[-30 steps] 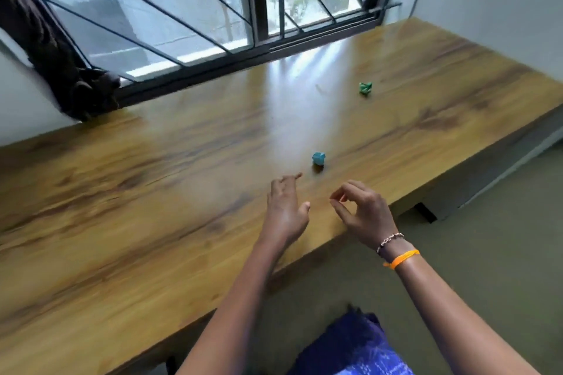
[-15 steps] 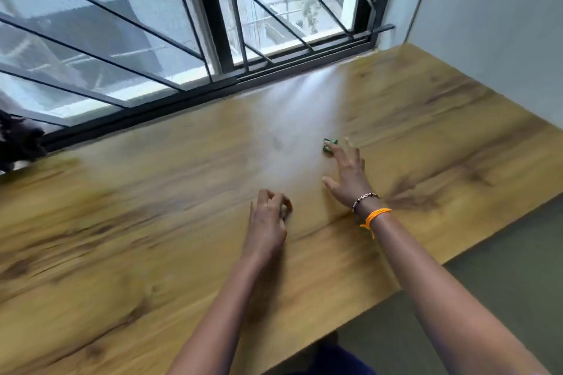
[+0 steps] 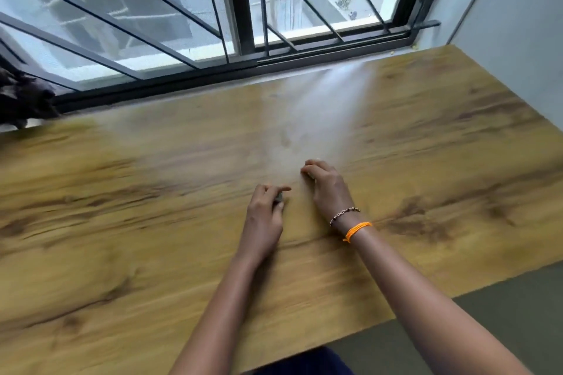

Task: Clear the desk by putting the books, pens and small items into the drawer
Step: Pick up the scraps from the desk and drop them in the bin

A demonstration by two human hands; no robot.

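Observation:
Both of my hands rest on the wooden desk [image 3: 146,222], near its middle. My left hand [image 3: 264,216] is closed, and a small dark bit of the blue item [image 3: 278,198] shows between thumb and fingers. My right hand [image 3: 327,186], with a bead bracelet and an orange band at the wrist, lies a little farther in. Its fingers are curled down over the spot where the small green item [image 3: 310,175] lay, and only a sliver of it shows under the fingertips. The drawer is out of view.
A barred window [image 3: 243,9] runs along the desk's far edge. A dark cloth [image 3: 24,100] hangs at the far left. A grey wall [image 3: 518,39] bounds the desk on the right. The green floor [image 3: 502,313] shows past the near edge.
My left hand closed over the blue item. My right hand reached out to the green item and curled its fingers over it. My view shifted forward over the desk.

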